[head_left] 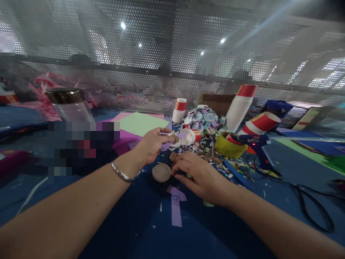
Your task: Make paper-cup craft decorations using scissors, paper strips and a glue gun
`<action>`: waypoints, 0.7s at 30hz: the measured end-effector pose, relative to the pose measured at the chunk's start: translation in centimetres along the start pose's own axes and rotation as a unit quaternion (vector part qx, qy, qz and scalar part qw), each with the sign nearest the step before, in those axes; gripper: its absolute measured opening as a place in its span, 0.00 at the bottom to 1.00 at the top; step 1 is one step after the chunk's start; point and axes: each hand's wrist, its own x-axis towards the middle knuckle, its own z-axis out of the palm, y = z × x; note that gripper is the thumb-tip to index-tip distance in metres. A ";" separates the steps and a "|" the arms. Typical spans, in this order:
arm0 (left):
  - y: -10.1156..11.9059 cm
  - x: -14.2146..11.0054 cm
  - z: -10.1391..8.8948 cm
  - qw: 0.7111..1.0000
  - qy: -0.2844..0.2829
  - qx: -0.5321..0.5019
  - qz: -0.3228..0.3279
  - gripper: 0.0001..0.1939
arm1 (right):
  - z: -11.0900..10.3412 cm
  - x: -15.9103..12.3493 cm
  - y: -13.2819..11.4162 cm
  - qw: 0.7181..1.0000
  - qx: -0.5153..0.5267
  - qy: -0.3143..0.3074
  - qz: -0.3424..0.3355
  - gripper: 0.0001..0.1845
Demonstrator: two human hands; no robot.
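My left hand (155, 144) is closed in a pinch on a piece of purple paper (167, 145) that carries a small drawn face. Lower and to the right, my right hand (199, 176) hovers low with its fingers bent and a gap between thumb and fingers. Its fingertips are at the right edge of a small round brown disc (161, 172) on the blue table; whether they touch it I cannot tell. Nearer me lies a purple paper strip (176, 210) with a drawn face, beneath another purple scrap. Just past my left hand, a paper cup (192, 136) lies on its side.
Paper scraps (212, 153) and a pile of round paper pieces (202, 117) lie ahead. A glue gun (260, 149) with a black cord, yellow tape roll (231, 145), blue stick (235, 174) and stacked cups (239, 109) are at right. Green paper (142, 124) and a lidded jar (71, 104) are left.
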 end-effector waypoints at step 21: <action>-0.1 0.2 -0.3 1.000 -0.002 -0.013 0.011 0.20 | -0.3 -0.1 -0.1 0.997 -0.061 -0.042 0.021 0.05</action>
